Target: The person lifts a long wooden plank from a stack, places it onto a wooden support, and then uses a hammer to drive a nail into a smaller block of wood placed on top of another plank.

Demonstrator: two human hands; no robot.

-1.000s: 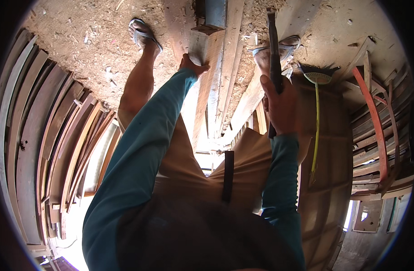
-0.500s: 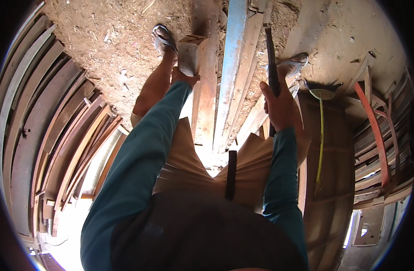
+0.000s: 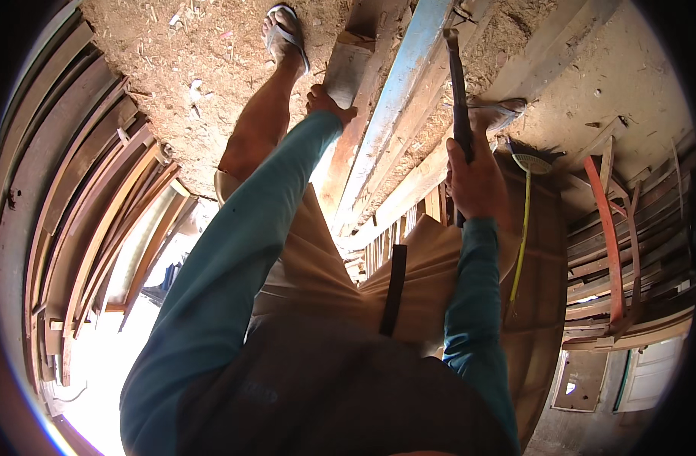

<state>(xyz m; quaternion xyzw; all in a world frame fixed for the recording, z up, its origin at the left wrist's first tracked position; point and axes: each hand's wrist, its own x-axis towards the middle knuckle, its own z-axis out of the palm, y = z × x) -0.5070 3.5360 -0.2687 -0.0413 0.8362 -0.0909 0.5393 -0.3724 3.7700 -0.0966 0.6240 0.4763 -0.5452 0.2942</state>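
Observation:
My left hand (image 3: pixel 330 105) is closed on the near end of a grey-brown wooden block (image 3: pixel 349 72), thumb on its right side and fingers on its left. The block lies along a longer brown timber (image 3: pixel 368 91). In my right hand (image 3: pixel 476 178) is a hammer (image 3: pixel 460 99), gripped by its dark handle, with the head pointing away from me, above the right foot. Between the two hands run a blue-painted beam (image 3: pixel 397 83) and bare wooden beams (image 3: pixel 424 114). The underside of the block is hidden.
Stacked boards (image 3: pixel 67 175) line the left side. On the right are a broom-like rake (image 3: pixel 532 163) with a yellow handle, a red curved strip (image 3: pixel 608 235) and more stacked wood (image 3: pixel 591 277). Shavings cover the floor (image 3: pixel 204 68). My sandalled feet straddle the beams.
The view has shifted, so the beams slant more to the right. My left hand and the block appear farther up and right. Both hands keep their grips.

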